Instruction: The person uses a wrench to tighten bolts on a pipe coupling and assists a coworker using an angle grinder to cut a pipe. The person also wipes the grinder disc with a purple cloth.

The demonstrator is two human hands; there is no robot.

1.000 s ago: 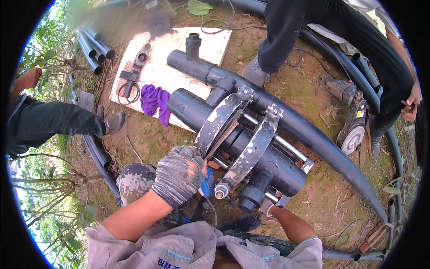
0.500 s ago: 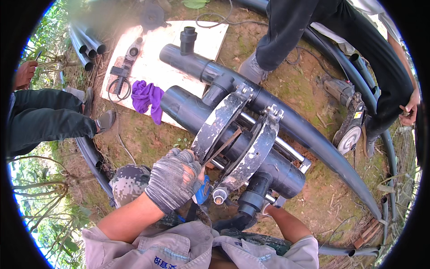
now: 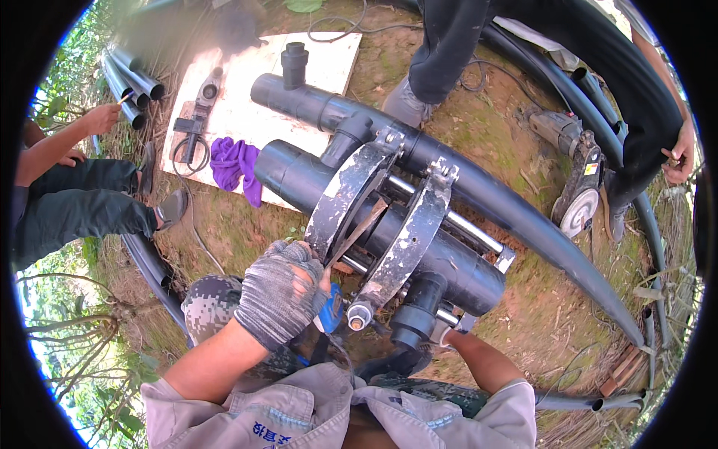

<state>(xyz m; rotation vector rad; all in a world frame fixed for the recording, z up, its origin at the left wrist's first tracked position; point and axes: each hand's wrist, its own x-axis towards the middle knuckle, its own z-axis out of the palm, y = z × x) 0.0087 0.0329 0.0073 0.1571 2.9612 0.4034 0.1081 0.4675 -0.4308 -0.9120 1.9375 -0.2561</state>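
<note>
My left hand (image 3: 278,293), in a grey knitted fingerless glove, is closed on a thin, flat, rusty-brown blade (image 3: 360,230). The blade slants up and right from my fist into the gap between two scuffed black clamp rings (image 3: 345,196) (image 3: 413,241). These rings grip a thick black plastic pipe (image 3: 464,278), with steel guide rods (image 3: 473,230) alongside. On the near side, a short black branch (image 3: 419,310) sticks out of the pipe toward me. My right hand (image 3: 441,333) is low beside that branch, its fingers mostly hidden by pipe and clamp.
Behind lies a long black pipe (image 3: 508,198) with branch fittings. A pale board (image 3: 299,56) carries a purple cloth (image 3: 235,163) and a dark corded tool (image 3: 200,112). An angle-headed power tool (image 3: 576,176) rests at right. Two people are nearby. A blue object (image 3: 329,308) sits below the clamp.
The whole view has shifted slightly left and up. At left, the other person's hand has risen, holding a small thin stick. My left hand keeps its hold on the blade.
</note>
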